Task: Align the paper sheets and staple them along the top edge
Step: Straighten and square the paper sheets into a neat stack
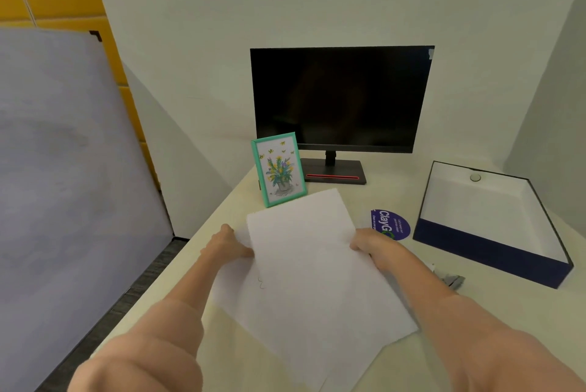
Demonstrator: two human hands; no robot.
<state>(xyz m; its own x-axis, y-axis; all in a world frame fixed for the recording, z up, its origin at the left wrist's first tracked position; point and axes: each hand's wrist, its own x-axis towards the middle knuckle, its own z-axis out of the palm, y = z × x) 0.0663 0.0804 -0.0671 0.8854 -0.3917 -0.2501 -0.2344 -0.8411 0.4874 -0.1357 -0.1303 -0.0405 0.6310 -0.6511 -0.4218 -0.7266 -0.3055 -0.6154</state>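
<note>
White paper sheets lie on the cream desk, turned at an angle, with a lower sheet sticking out at the left and bottom. My left hand grips the left edge of the stack near its top. My right hand holds the right edge, fingers curled onto the top sheet. A small metallic object that may be the stapler lies on the desk to the right of my right forearm, partly hidden by it.
A dark monitor stands at the back. A green-framed flower picture leans just beyond the papers. A round purple sticker lies by my right hand. An open blue box sits at the right. The desk edge runs along the left.
</note>
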